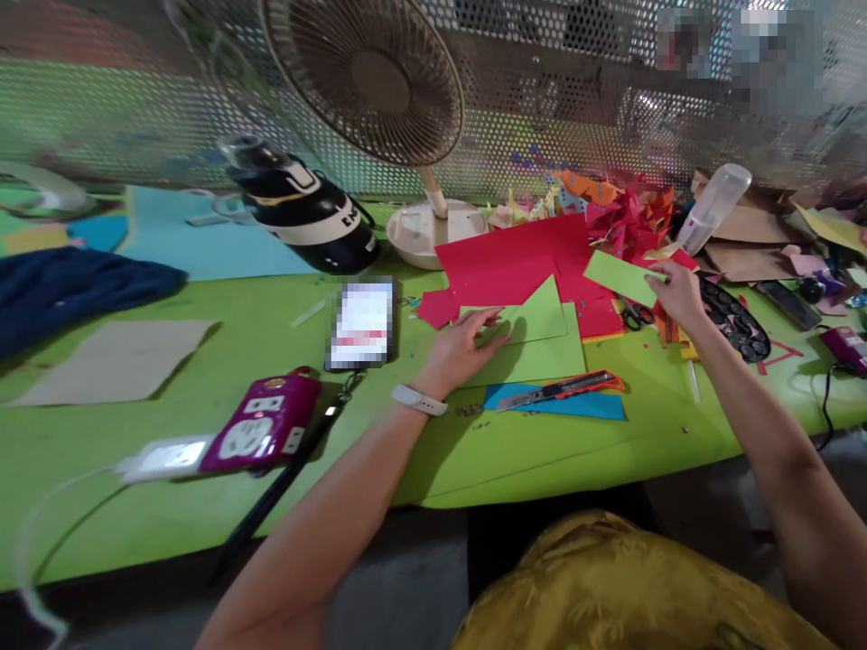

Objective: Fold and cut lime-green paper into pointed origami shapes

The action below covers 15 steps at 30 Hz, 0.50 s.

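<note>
My right hand (677,293) pinches the end of a light green paper strip (621,276) and holds it above the red paper (511,262). My left hand (466,350) rests with its fingers stretched out on light green paper (538,361), the thumb apart from the other fingers. On that sheet lies another green piece with a pointed flap (545,311). Just in front, an orange utility knife (569,388) with its blade out lies across a blue paper strip (602,406). Black scissors (637,314) lie below the strip in my right hand.
A fan (437,221) stands at the back beside a black bottle (318,217). A phone (361,325) and a purple power bank (264,424) with a cable lie left. Colourful paper scraps (629,212), a clear bottle (714,208) and a black palette-like tray (735,320) are right.
</note>
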### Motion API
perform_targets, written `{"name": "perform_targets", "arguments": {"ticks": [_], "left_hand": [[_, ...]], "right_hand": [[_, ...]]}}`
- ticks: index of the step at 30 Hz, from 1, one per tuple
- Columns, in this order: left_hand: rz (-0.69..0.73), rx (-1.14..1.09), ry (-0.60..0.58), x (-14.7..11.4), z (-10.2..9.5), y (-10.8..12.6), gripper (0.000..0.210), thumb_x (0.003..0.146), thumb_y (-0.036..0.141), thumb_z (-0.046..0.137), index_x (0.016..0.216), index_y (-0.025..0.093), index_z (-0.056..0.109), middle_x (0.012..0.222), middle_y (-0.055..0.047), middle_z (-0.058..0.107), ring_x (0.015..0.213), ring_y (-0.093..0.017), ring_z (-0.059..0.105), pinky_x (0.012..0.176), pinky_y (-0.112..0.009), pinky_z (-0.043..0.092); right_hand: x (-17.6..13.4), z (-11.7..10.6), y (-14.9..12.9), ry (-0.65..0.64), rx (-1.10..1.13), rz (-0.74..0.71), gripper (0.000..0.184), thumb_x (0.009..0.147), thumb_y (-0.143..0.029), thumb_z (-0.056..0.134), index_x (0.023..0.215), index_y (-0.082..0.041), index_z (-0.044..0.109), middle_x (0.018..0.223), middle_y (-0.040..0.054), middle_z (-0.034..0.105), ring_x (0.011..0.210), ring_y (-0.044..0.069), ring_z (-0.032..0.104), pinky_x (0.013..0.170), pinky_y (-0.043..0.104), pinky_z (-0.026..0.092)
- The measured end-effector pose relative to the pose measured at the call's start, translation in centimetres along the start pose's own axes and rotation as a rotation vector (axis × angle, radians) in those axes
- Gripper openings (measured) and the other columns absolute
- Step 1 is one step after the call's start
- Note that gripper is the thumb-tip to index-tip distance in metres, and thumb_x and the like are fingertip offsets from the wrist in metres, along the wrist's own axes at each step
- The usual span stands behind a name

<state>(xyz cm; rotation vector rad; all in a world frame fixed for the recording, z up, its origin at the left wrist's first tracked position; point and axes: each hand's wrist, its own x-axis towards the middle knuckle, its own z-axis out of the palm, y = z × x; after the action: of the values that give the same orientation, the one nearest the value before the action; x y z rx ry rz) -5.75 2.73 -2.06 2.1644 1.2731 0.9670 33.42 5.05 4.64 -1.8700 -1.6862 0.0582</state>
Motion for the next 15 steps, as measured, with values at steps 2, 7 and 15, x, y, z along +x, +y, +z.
{"name": "perform_targets", "arguments": {"ticks": [2,7,15], "left_hand": [[-0.027,0.001,-0.004,0.0,0.0,0.0,0.052,0.088,0.054,0.057,0.128,0.021,0.058,0.115,-0.011,0.068,0.103,-0.025,0.068,0.083,-0.04,0.056],[-0.063,-0.007,-0.02,0.0,0.0,0.2,0.054,0.086,0.053,0.058,0.129,0.02,0.058,0.116,-0.012,0.068,0.105,-0.026,0.067,0.085,-0.039,0.056],[0.028,0.016,-0.037,0.1,-0.2,0.1,0.047,0.087,0.047,0.06,0.125,0.02,0.063,0.119,-0.013,0.068,0.107,-0.027,0.066,0.091,-0.042,0.053]], "right_hand": [[0.2,-0.7,0.9,0.046,-0.208,0.015,0.034,0.083,-0.026,0.057,0.112,-0.015,0.07,0.107,0.0157,0.071,0.098,0.031,0.063,0.086,0.044,0.048],[-0.3,0.9,-1.6,-0.041,-0.324,-0.275,0.038,0.089,-0.026,0.055,0.124,-0.014,0.064,0.125,0.0175,0.063,0.118,0.033,0.054,0.1,0.049,0.043],[3.3,9.0,-9.5,-0.461,-0.183,-0.74,0.042,0.085,-0.034,0.071,0.125,-0.022,0.064,0.128,0.0125,0.064,0.12,0.03,0.055,0.102,0.047,0.042]]}}
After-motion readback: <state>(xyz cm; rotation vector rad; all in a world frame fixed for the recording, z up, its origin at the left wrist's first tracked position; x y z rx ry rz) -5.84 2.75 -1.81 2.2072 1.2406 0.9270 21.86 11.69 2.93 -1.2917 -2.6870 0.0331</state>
